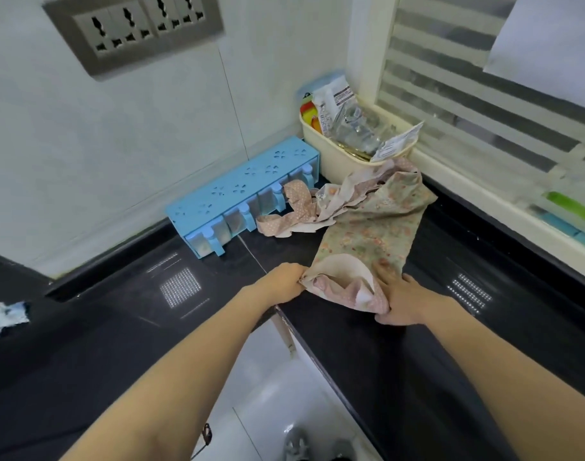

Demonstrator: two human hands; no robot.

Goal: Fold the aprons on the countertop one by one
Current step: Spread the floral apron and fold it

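The floral apron (367, 234) lies on the black table (351, 344), near edge. The left hand (284, 281) pinches its hem; the right hand (399, 302) grips bunched fabric. Trailing straps (294, 211) could snag the far blue spice rack (237, 197).

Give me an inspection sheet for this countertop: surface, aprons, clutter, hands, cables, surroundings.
Surface: black glossy countertop, L-shaped corner, reflecting light.
Job's things: floral apron lying partly spread and crumpled at its far end; its pink polka-dot straps trail toward the spice rack. No folded apron seen.
Clutter: blue spice rack against the wall; cream basket of packets in the corner; blue-white cloth at far left.
Hands: left hand pinches the apron's near edge; right hand grips the near corner, fingers on the fabric.
Cables: nothing seen.
Surroundings: wall socket panel, window blind, tiled floor below.
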